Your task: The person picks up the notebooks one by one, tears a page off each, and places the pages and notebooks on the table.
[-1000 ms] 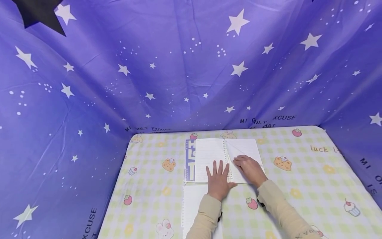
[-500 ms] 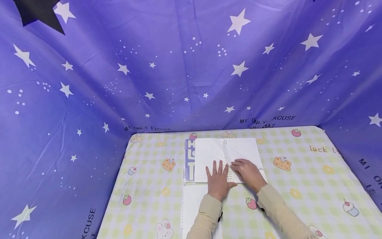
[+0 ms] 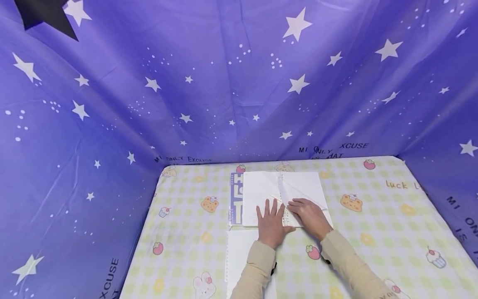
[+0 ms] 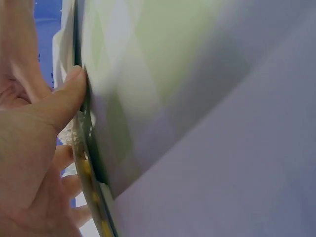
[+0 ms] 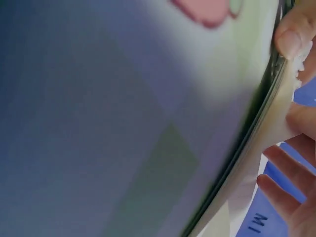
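So the drapes (image 3: 209, 33) here are purple-blue, all folds, on the back and both sides. White stars (image 3: 297, 24) and little dots (image 3: 276, 61) everywhere, plus one big black star (image 3: 48, 16) high on the left, only partly showing. There's black lettering (image 3: 354, 145) low down, "ONLY EXCUSE" and such. The tablecloth (image 3: 381, 207) is green-and-white check with cartoon bears (image 3: 351, 202), strawberries (image 3: 313, 252) and cupcakes (image 3: 436, 257). Light's soft, with a faint sheen on the folds.

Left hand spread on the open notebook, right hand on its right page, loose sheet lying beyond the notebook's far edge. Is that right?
Not quite: the head view shows the loose sheet on the near side of the notebook, not the far one. Otherwise yes: left hand spread on the notebook, right hand on its right page.
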Demonstrator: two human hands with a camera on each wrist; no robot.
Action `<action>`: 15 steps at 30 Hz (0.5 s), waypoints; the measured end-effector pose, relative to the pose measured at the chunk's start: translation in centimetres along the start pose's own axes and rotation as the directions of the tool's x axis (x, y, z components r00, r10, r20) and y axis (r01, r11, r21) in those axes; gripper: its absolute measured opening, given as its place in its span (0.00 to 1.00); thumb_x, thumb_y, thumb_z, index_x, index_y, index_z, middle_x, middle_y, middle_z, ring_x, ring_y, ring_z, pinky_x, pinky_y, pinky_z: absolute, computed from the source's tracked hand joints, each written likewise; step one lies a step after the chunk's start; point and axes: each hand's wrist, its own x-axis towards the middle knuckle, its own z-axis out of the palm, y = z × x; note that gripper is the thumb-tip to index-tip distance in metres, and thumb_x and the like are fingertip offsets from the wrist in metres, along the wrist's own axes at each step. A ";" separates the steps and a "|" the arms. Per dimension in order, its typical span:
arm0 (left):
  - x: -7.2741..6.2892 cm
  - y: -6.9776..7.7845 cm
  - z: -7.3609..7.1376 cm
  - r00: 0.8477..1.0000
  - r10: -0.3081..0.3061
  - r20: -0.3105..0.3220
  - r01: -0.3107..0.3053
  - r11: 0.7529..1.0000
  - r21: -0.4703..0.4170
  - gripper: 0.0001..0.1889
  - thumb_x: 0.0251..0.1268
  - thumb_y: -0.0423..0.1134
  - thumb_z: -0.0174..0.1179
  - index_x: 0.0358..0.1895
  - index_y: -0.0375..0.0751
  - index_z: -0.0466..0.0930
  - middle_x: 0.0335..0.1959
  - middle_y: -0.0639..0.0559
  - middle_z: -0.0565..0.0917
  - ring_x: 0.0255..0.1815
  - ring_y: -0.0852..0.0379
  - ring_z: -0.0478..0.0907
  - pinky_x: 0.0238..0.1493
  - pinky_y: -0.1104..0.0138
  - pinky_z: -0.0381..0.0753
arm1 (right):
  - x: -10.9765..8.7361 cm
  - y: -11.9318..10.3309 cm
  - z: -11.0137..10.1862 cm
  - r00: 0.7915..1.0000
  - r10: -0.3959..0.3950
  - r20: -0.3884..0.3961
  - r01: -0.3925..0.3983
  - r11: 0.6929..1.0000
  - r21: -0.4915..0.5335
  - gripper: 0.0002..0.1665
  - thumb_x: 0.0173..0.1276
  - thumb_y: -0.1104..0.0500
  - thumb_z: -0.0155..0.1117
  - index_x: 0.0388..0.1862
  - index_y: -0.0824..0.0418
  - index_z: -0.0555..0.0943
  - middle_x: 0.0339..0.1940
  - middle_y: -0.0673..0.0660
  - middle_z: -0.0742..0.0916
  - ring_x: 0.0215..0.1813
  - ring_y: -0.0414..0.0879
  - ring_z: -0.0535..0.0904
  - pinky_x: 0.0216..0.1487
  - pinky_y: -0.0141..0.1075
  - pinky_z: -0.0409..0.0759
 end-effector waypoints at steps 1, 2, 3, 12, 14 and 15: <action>0.1 0.0 -0.1 1.000 0.006 0.004 -0.006 1.000 -0.004 0.45 0.51 0.77 0.55 0.73 0.60 0.68 0.76 0.55 0.65 0.78 0.48 0.58 0.73 0.44 0.62 | 0.0 0.1 0.0 1.000 0.006 -0.002 -0.006 1.000 0.005 0.16 0.59 0.63 0.73 0.47 0.63 0.88 0.49 0.58 0.89 0.56 0.57 0.83 0.61 0.51 0.79; 0.2 0.0 -0.3 1.000 0.012 0.008 -0.012 1.000 -0.015 0.46 0.51 0.77 0.55 0.73 0.59 0.68 0.76 0.54 0.66 0.78 0.48 0.59 0.73 0.44 0.62 | 0.0 0.2 0.0 1.000 0.010 -0.005 -0.010 1.000 0.011 0.16 0.59 0.64 0.73 0.47 0.64 0.88 0.49 0.58 0.89 0.56 0.57 0.83 0.61 0.51 0.79; 0.3 0.0 -0.5 1.000 0.020 0.011 -0.020 0.999 -0.026 0.47 0.51 0.78 0.55 0.73 0.57 0.68 0.75 0.53 0.67 0.77 0.47 0.60 0.73 0.45 0.63 | -0.1 0.3 0.0 1.000 0.015 -0.011 -0.015 1.000 0.017 0.16 0.59 0.64 0.72 0.47 0.64 0.87 0.49 0.59 0.89 0.56 0.57 0.83 0.61 0.51 0.79; 1.9 -0.9 -1.7 0.998 0.066 0.014 -0.064 0.990 -0.126 0.35 0.71 0.64 0.48 0.70 0.42 0.69 0.71 0.48 0.72 0.74 0.47 0.65 0.74 0.50 0.63 | -0.3 0.7 -0.6 0.995 0.069 -0.069 -0.064 0.995 0.076 0.15 0.60 0.66 0.71 0.48 0.65 0.87 0.49 0.59 0.89 0.57 0.58 0.82 0.62 0.53 0.78; 2.2 -1.0 -1.4 0.997 0.066 0.032 -0.061 0.990 -0.125 0.31 0.75 0.59 0.46 0.72 0.44 0.68 0.73 0.49 0.69 0.76 0.47 0.61 0.75 0.49 0.61 | -0.4 0.6 -0.6 0.995 0.076 -0.069 -0.070 0.994 0.086 0.15 0.60 0.66 0.71 0.48 0.65 0.87 0.49 0.59 0.89 0.57 0.59 0.82 0.62 0.53 0.78; 2.3 -1.0 -1.2 0.997 0.066 0.042 -0.061 0.991 -0.123 0.30 0.76 0.58 0.46 0.73 0.45 0.67 0.74 0.49 0.68 0.77 0.47 0.59 0.76 0.49 0.60 | -0.4 0.6 -0.6 0.995 0.077 -0.070 -0.071 0.994 0.087 0.15 0.60 0.66 0.71 0.48 0.65 0.87 0.49 0.60 0.89 0.57 0.59 0.82 0.62 0.54 0.78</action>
